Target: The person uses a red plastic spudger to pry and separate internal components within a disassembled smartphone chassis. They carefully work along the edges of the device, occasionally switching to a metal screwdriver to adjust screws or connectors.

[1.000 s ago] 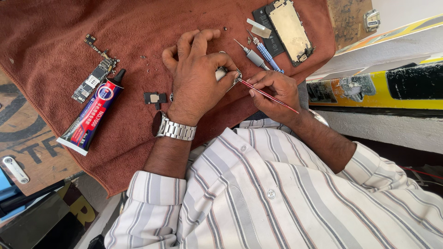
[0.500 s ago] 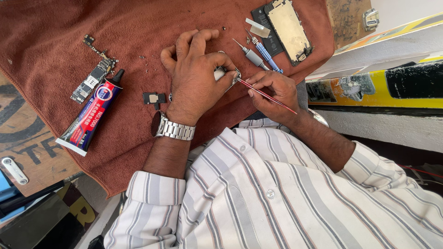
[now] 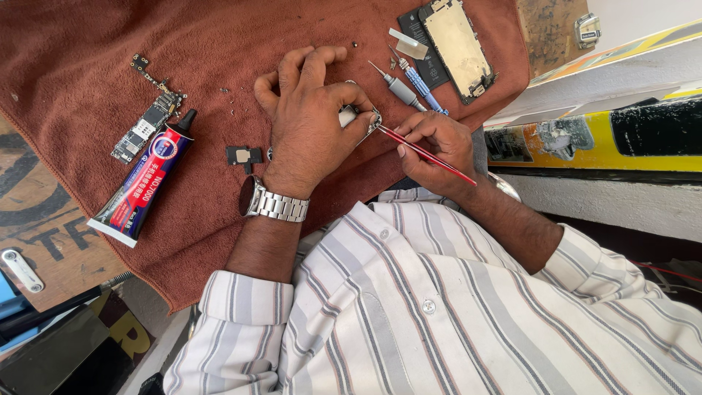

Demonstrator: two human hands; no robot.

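Note:
My left hand (image 3: 311, 121), with a metal wristwatch (image 3: 272, 203) on its wrist, pinches a small silvery part (image 3: 360, 117) over the brown cloth (image 3: 88, 66). My right hand (image 3: 439, 143) grips a thin red tool (image 3: 433, 156) like a pen. The tool's tip touches the small part at my left fingertips. My left fingers hide most of the part.
On the cloth lie a red and blue glue tube (image 3: 145, 181), a narrow circuit board (image 3: 145, 126), a small black component (image 3: 243, 155), two screwdrivers (image 3: 409, 86) and an opened phone body (image 3: 455, 45). A yellow and black ledge (image 3: 629, 135) runs along the right.

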